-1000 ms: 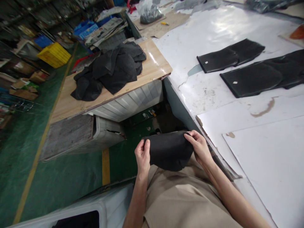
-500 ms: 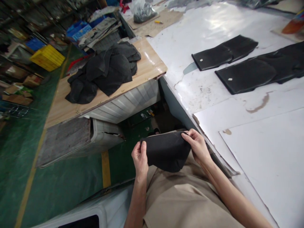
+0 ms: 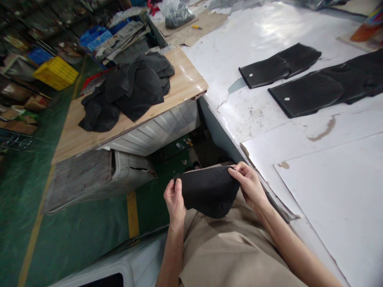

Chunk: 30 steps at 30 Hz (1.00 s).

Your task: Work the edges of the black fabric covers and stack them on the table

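Observation:
A piece of black fabric [image 3: 208, 191] is stretched between my two hands above my lap, its upper edge pulled nearly straight and its lower part hanging loose. My left hand [image 3: 175, 201] pinches the left corner, thumb on the near face. At the right end, my right hand [image 3: 247, 183] grips the upper corner between thumb and fingers. The fingers behind the cloth are partly hidden. To the right, on the white-covered table [image 3: 254, 119], lie a smaller black piece [image 3: 279, 65] and a longer black piece [image 3: 326, 85], each with a small white mark near one end.
A heap of black fabric pieces [image 3: 131, 87] rests on a wooden board [image 3: 185, 77] at the left. Below it stands a pale plastic bin [image 3: 134, 175]. Further back are a yellow crate [image 3: 56, 73], a clear bag [image 3: 178, 15] and a yellow cutter [image 3: 196, 27]. The table edge runs close to my right arm.
The view has shifted slightly, so the surroundings sit a little further left. Both hands keep the same hold on the fabric, which has hardly moved.

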Motion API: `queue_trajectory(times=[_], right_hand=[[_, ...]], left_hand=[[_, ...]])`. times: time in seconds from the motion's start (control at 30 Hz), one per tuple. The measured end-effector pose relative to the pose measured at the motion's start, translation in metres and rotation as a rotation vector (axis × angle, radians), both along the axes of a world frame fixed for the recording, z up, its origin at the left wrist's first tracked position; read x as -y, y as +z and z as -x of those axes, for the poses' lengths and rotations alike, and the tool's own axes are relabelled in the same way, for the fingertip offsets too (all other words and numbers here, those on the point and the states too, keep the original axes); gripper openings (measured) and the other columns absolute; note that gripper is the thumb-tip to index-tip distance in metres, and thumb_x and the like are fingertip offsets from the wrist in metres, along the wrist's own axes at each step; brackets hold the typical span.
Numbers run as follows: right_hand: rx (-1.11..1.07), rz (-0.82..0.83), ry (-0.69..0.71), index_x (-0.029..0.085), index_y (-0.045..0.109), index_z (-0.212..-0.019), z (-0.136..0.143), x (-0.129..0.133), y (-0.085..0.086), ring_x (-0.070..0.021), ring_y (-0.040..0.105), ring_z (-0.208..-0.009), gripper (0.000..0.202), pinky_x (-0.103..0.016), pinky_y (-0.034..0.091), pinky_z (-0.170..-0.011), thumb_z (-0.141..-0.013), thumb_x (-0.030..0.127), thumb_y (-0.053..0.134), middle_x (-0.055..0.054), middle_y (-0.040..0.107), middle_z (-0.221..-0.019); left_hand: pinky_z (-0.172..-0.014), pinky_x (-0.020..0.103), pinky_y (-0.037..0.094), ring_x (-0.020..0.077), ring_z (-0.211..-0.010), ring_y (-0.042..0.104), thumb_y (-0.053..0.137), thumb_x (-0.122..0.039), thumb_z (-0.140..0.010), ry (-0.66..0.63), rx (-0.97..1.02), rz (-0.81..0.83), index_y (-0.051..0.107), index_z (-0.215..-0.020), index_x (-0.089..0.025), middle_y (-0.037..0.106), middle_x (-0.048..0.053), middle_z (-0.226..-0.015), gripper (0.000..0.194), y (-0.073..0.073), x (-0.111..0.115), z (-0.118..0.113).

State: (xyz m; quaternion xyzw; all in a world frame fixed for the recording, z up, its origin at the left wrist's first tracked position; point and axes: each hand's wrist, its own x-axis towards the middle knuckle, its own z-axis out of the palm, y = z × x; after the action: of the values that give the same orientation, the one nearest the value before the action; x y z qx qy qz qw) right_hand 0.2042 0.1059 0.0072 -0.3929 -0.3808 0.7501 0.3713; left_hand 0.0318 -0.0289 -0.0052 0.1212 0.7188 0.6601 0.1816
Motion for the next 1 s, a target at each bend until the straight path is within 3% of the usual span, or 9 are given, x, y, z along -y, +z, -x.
queue_trajectory(times=[0.3,0.43,0.53,0.6,0.7,0.77,0.83,0.9,1.0], right_hand=[[0.006,0.0,0.003,0.02,0.05,-0.065,0.0,0.001,0.007,-0.0141,0.052,-0.069,0.03,-0.026,0.037,-0.063,-0.075,0.031,0.077,0.001,0.061,-0.073],[0.049,-0.096,0.056,0.021,0.05,-0.067,-0.002,0.001,0.011,-0.0159,0.056,-0.073,0.03,-0.027,0.04,-0.064,-0.077,0.033,0.075,-0.001,0.064,-0.079],[0.116,-0.181,0.124,0.021,0.05,-0.068,-0.004,0.001,0.016,-0.0174,0.058,-0.075,0.03,-0.029,0.042,-0.064,-0.078,0.036,0.074,-0.002,0.067,-0.084],[0.153,-0.241,0.177,0.022,0.051,-0.071,-0.003,0.0,0.02,-0.0187,0.059,-0.078,0.029,-0.029,0.044,-0.066,-0.079,0.038,0.073,-0.003,0.067,-0.086],[0.194,-0.378,0.243,0.022,0.052,-0.074,0.003,0.001,0.029,-0.0196,0.06,-0.083,0.024,-0.03,0.045,-0.071,-0.083,0.035,0.07,-0.004,0.067,-0.09],[0.226,-0.484,0.289,0.021,0.053,-0.075,0.008,0.003,0.036,-0.019,0.06,-0.082,0.02,-0.03,0.044,-0.071,-0.085,0.032,0.067,-0.003,0.066,-0.089],[0.249,-0.565,0.326,0.021,0.054,-0.075,0.012,0.003,0.043,-0.0185,0.06,-0.081,0.018,-0.03,0.043,-0.07,-0.087,0.029,0.064,-0.002,0.065,-0.086],[0.243,-0.596,0.344,0.022,0.054,-0.076,0.013,0.003,0.047,-0.0183,0.06,-0.081,0.017,-0.029,0.043,-0.069,-0.088,0.029,0.063,-0.002,0.065,-0.085],[0.257,-0.592,0.332,0.022,0.054,-0.079,0.011,0.002,0.045,-0.0175,0.059,-0.08,0.017,-0.028,0.043,-0.068,-0.085,0.029,0.068,-0.001,0.063,-0.085]], left_hand=[[-0.061,0.02,0.04,0.008,-0.061,0.046,0.07,-0.046,-0.077,0.043,0.047,-0.03,0.053,-0.068,-0.016,0.052,-0.005,-0.067,0.036,-0.003,0.0,-0.001],[-0.067,0.022,0.045,0.0116,-0.07,0.055,0.065,-0.049,-0.081,-0.082,0.039,0.063,0.061,-0.081,-0.016,0.061,0.0,-0.078,0.033,-0.012,0.002,0.008],[-0.081,0.029,0.048,0.0188,-0.092,0.062,0.065,-0.045,-0.083,-0.142,-0.213,0.196,0.062,-0.108,-0.017,0.064,0.008,-0.101,0.038,-0.012,0.001,0.015],[-0.094,0.036,0.046,0.0235,-0.111,0.058,0.064,-0.041,-0.085,-0.18,-0.485,0.23,0.057,-0.121,-0.018,0.061,0.013,-0.118,0.043,-0.003,-0.004,0.013],[-0.105,0.042,0.037,0.0265,-0.124,0.049,0.059,-0.038,-0.089,-0.432,-0.794,0.199,0.056,-0.126,-0.019,0.057,0.015,-0.127,0.042,0.021,-0.019,0.003],[-0.102,0.041,0.038,0.0268,-0.117,0.053,0.057,-0.042,-0.09,-0.603,-0.866,0.178,0.061,-0.118,-0.02,0.063,0.013,-0.116,0.036,0.036,-0.031,-0.005],[-0.089,0.035,0.043,0.0228,-0.095,0.059,0.055,-0.043,-0.091,-0.702,-0.838,0.179,0.067,-0.099,-0.02,0.066,0.009,-0.093,0.028,0.045,-0.042,-0.011],[-0.071,0.028,0.041,0.0164,-0.071,0.054,0.053,-0.042,-0.092,-0.737,-0.708,0.17,0.065,-0.079,-0.019,0.059,0.003,-0.073,0.029,0.049,-0.049,-0.014],[-0.059,0.024,0.035,0.0119,-0.059,0.045,0.053,-0.041,-0.092,-0.683,-0.458,0.118,0.056,-0.065,-0.018,0.048,-0.002,-0.061,0.035,0.047,-0.052,-0.017]])
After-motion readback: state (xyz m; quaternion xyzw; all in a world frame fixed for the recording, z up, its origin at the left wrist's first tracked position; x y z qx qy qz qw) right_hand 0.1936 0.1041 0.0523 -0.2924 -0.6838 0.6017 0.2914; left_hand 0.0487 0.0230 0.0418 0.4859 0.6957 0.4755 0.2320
